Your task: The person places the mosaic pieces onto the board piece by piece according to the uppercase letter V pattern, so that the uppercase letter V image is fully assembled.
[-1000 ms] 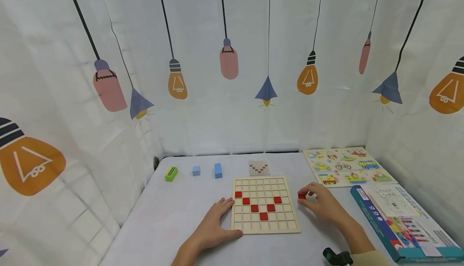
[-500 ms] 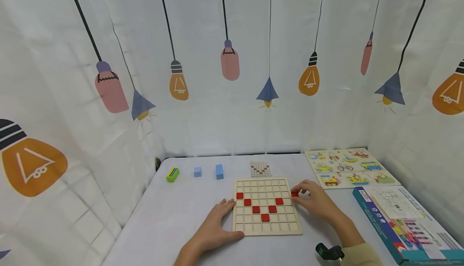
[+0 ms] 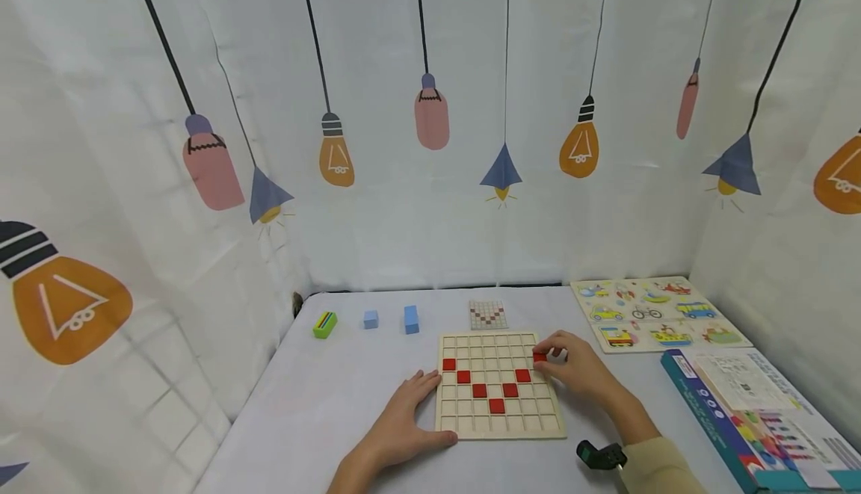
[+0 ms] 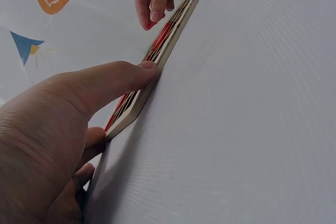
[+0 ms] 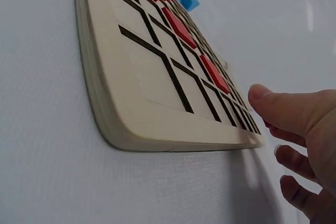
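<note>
A wooden grid board [image 3: 501, 427] lies on the white table with red square tiles [image 3: 496, 406] set in a V pattern. My left hand [image 3: 403, 423] rests at its near left corner, with the thumb [image 4: 126, 74] touching the near edge and the fingers along the left side. Over the board's right edge, in its upper part, my right hand [image 3: 572, 363] pinches a red tile [image 3: 539, 357] between thumb and fingers. From the right wrist view, that hand [image 5: 310, 124] stands beyond the board's edge and mostly hides the tile.
A small pattern card [image 3: 487, 315] lies behind the board. Farther left stand two blue blocks [image 3: 411, 320] and a green striped block [image 3: 325, 324]. On the right are a picture puzzle board [image 3: 655, 315] and a flat box [image 3: 760, 412].
My right hand has moved left with the red tile, from beside the board to over its right edge. The left hand stays at the corner. The head view has shifted slightly.
</note>
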`<state>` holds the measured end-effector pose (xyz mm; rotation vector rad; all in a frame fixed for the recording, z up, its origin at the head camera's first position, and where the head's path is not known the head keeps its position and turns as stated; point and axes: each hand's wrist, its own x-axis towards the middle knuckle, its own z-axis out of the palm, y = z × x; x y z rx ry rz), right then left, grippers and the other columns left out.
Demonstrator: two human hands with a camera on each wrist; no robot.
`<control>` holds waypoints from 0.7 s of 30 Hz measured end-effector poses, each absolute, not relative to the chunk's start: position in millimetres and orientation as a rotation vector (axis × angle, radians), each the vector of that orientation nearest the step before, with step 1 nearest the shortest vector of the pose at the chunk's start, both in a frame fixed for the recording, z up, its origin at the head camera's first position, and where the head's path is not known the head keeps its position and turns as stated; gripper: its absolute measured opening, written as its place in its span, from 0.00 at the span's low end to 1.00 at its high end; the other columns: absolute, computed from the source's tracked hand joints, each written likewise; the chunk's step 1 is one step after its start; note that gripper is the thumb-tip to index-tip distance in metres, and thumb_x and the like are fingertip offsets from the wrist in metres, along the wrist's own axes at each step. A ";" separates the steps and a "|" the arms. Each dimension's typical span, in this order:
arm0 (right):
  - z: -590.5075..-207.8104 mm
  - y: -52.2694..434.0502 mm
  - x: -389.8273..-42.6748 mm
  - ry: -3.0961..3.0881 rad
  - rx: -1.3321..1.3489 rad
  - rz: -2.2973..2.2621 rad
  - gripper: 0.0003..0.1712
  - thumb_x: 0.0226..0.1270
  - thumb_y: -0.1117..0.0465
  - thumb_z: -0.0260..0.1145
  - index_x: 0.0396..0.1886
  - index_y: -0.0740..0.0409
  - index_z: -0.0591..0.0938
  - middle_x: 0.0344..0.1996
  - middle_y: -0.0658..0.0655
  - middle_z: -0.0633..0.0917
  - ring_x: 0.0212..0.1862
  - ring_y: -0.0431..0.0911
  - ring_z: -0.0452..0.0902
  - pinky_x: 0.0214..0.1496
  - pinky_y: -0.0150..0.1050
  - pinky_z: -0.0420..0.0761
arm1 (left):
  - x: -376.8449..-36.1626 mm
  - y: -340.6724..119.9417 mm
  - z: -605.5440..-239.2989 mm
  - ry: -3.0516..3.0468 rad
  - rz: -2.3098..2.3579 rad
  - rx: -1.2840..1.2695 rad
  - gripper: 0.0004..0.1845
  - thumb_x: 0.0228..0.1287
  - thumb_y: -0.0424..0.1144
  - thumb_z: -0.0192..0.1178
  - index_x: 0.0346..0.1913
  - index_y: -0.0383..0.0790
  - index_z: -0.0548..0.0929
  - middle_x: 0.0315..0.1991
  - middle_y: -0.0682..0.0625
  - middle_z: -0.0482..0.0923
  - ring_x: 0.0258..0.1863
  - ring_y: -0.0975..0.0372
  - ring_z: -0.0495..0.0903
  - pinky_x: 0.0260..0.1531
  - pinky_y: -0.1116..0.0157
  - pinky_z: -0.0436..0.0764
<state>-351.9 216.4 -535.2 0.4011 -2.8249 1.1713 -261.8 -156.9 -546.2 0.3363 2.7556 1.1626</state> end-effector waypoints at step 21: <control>-544.3 211.0 -362.7 -2.860 0.409 1.227 0.12 0.71 0.53 0.82 0.52 0.44 0.94 0.50 0.49 0.83 0.47 0.44 0.74 0.44 0.33 0.75 | -262.3 -156.2 -546.5 2.770 1.163 0.348 0.58 0.52 0.70 0.81 0.85 0.53 0.71 0.87 0.57 0.66 0.91 0.46 0.54 0.84 0.27 0.58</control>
